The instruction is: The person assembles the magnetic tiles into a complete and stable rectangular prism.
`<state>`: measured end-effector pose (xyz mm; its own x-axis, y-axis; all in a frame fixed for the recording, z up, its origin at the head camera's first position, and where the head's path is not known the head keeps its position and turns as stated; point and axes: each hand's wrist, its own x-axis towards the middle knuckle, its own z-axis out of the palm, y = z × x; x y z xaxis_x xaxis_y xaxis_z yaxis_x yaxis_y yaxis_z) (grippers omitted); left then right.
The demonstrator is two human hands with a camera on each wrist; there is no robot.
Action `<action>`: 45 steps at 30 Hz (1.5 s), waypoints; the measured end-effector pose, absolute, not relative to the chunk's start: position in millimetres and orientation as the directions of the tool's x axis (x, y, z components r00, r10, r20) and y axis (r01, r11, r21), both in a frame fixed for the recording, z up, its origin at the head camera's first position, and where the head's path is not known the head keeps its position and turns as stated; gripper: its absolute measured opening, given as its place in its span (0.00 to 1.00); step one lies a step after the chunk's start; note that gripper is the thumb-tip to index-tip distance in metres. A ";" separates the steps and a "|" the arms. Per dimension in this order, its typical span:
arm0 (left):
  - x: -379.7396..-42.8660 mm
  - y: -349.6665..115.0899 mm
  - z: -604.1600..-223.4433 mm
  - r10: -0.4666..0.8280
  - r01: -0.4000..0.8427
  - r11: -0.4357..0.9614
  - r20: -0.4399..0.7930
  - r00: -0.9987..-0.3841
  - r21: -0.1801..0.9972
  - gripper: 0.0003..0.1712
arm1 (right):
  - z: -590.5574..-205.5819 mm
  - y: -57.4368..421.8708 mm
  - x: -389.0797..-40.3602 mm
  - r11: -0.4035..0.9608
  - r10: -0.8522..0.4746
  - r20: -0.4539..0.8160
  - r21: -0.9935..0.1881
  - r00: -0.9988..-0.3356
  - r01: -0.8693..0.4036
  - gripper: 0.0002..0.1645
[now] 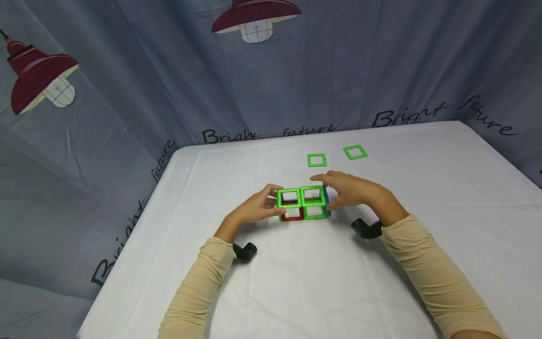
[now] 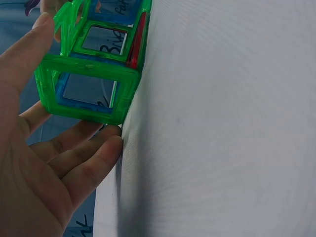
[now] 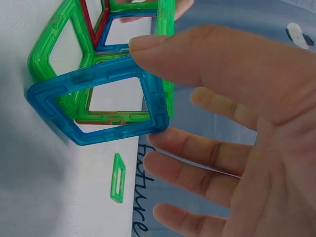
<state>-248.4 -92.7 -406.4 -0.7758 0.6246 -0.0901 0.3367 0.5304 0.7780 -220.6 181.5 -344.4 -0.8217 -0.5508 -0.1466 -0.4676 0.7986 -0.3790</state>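
Observation:
A low box of magnetic tile frames [image 1: 301, 197] stands on the white tabletop, mostly green with red and blue tiles among them. At its left end, my left hand [image 1: 254, 207] grips it, thumb at the front upper edge and fingers round the far side. My right hand [image 1: 349, 189] is at the other end. It holds a blue magnetic tile [image 3: 160, 106] between the thumb at one corner and a finger at another. This tile leans across the box's right end, slightly askew to the green frames. My right index finger reaches out over the far side.
Two loose green square tiles lie behind the box, one [image 1: 317, 165] straight back and another [image 1: 358, 157] farther right. A black wrist device [image 1: 245, 253] shows under the left wrist, another [image 1: 366, 229] under the right. A grey printed curtain [image 1: 271, 94] hangs behind the table.

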 end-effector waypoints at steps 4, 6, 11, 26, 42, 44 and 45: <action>-248.8 -92.6 -407.0 0.623 0.334 0.534 -0.095 -0.776 0.777 0.36 | -344.4 181.0 -220.8 0.804 -0.543 -0.149 -0.377 -0.826 -0.460 0.48; -248.7 -92.5 -406.8 0.623 0.329 0.536 -0.101 -0.776 0.778 0.36 | -344.6 180.8 -220.9 0.806 -0.541 -0.152 -0.373 -0.827 -0.459 0.48; -241.5 -91.1 -396.1 0.631 0.321 0.532 -0.114 -0.767 0.784 0.36 | -344.5 179.6 -221.0 0.815 -0.532 -0.157 -0.361 -0.832 -0.454 0.47; -226.3 -88.8 -372.0 0.640 0.317 0.535 -0.131 -0.757 0.783 0.35 | -340.2 181.5 -220.4 0.807 -0.539 -0.160 -0.379 -0.827 -0.452 0.46; -226.7 -88.5 -371.6 0.651 0.318 0.524 -0.130 -0.748 0.790 0.36 | -341.3 181.0 -221.6 0.819 -0.528 -0.176 -0.365 -0.831 -0.444 0.43; -226.7 -88.6 -371.7 0.652 0.320 0.523 -0.129 -0.747 0.790 0.36 | -342.1 181.0 -222.1 0.820 -0.526 -0.176 -0.366 -0.832 -0.441 0.42; -226.6 -88.7 -371.7 0.652 0.320 0.523 -0.129 -0.747 0.790 0.36 | -342.2 181.0 -222.2 0.818 -0.529 -0.175 -0.366 -0.831 -0.444 0.42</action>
